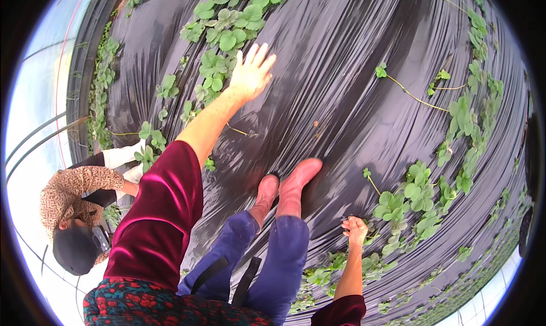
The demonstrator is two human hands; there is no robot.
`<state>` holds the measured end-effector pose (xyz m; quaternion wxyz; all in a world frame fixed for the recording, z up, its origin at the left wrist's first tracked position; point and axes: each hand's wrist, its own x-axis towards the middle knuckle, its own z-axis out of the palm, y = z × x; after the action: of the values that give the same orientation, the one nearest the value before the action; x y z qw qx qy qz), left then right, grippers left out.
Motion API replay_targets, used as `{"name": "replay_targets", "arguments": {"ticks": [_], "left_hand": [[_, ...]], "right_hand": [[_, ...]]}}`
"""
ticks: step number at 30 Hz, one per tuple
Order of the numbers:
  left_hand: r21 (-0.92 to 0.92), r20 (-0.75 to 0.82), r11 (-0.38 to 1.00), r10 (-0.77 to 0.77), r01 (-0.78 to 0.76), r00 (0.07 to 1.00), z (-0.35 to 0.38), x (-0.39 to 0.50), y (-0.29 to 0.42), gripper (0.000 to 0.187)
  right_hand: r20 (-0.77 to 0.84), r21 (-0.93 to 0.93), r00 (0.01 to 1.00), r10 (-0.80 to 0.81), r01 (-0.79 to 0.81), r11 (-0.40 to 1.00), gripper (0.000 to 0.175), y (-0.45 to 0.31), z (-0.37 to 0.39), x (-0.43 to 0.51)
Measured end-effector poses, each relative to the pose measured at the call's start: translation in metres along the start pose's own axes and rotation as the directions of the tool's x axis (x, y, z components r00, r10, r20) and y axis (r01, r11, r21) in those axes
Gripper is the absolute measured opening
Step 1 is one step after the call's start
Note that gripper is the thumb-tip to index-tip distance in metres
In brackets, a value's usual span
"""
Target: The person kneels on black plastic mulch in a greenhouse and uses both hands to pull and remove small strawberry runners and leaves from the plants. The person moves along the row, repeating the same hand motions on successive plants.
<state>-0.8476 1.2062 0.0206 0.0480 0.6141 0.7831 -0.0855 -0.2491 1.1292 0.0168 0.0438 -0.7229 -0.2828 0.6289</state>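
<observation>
My left hand (251, 74) is stretched forward with its fingers spread and nothing in it, beside a row of strawberry plants (213, 66) at the upper left. Black plastic mulch film (324, 83) lies wrinkled below it. My right hand (355, 230) is at the lower right, its fingers curled, close to the leaves of another strawberry row (390, 206). Whether something small is between those fingers cannot be told. A strawberry runner (418, 100) with a small leafy tip reaches across the film from the right-hand row.
My pink rubber boots (294, 185) stand on the film between the two rows. At the left a co-worker (81, 198) in a dark cap bends over another plant row (102, 83). Greenhouse hoops (38, 142) and translucent sheeting curve along the left edge.
</observation>
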Motion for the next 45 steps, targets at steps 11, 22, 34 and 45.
{"name": "replay_targets", "arguments": {"ticks": [11,22,34,45], "left_hand": [[-0.167,-0.151,0.986,-0.047,0.022,0.987,0.053,0.026,-0.031,0.059],[-0.166,-0.156,0.986,-0.035,0.008,0.987,0.042,0.032,-0.029,0.06],[-0.181,-0.317,0.972,0.084,-0.148,0.945,0.066,0.032,-0.046,0.061],[-0.01,-0.324,0.989,0.136,-0.147,0.936,0.07,0.033,-0.05,0.056]], "right_hand": [[-0.061,-0.032,0.996,0.064,-0.066,0.997,0.022,-0.001,0.003,-0.012],[-0.108,-0.047,0.988,0.106,-0.112,0.993,0.021,-0.01,0.013,-0.019],[-0.051,-0.154,0.986,0.161,-0.167,0.974,0.021,-0.027,0.007,-0.018],[0.024,-0.151,1.0,-0.018,0.022,0.988,0.018,-0.021,0.01,-0.01]]}}
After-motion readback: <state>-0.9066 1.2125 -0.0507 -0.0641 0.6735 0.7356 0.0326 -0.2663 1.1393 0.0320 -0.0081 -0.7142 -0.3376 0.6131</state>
